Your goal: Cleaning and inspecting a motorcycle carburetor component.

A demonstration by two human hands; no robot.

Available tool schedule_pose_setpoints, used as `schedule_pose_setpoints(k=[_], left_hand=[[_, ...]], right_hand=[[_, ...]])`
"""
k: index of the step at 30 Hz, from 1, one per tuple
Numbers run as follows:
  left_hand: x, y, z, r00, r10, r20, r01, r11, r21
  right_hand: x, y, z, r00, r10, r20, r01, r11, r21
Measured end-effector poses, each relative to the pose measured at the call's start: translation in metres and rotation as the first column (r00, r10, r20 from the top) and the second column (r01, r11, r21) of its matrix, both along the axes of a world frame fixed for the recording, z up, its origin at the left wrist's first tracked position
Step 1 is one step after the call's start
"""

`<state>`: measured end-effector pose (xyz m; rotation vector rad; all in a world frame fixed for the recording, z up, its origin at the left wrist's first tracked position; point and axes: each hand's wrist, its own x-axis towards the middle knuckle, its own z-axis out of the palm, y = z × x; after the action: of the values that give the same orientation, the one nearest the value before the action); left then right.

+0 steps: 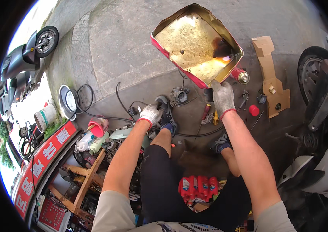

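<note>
The right hand [224,97] had its grip pinched on the metal tray's [195,42] near corner, out ahead; that one-sided hold risked tipping the dark patch [221,46] (if wet) toward the red can [242,76]. Whether the left hand [151,115] held anything, I couldn't tell.

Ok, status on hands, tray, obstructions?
Right fingers on near rim of metal tray. Left fingers by left shoe, grip unclear. Red can near tray.
</note>
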<state>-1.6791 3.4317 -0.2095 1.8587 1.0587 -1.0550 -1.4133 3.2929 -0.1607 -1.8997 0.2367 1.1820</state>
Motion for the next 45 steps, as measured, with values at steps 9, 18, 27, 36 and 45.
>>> schedule_pose_setpoints(k=[9,18,27,36,45], left_hand=[[0.047,0.018,-0.111,0.996,0.048,0.078,-0.054,0.996,0.077],[0.004,0.012,-0.085,0.975,0.182,0.126,-0.188,0.981,0.037],[-0.021,-0.046,-0.090,0.989,0.064,0.134,-0.078,0.992,0.102],[-0.022,-0.070,-0.108,0.648,0.762,-0.022,-0.679,0.563,-0.471],[0.001,-0.082,-0.103,0.643,0.765,0.040,-0.688,0.599,-0.411]], right_hand=[[0.005,-0.008,-0.181,0.983,-0.048,0.179,0.024,0.991,0.134],[0.017,-0.003,-0.192,0.990,-0.104,0.097,0.065,0.938,0.342],[0.018,-0.031,-0.171,0.980,-0.073,0.187,0.019,0.960,0.280],[0.013,-0.029,-0.198,0.980,-0.087,0.180,0.046,0.975,0.218],[0.027,-0.029,-0.240,0.962,-0.041,0.270,0.001,0.989,0.148]])
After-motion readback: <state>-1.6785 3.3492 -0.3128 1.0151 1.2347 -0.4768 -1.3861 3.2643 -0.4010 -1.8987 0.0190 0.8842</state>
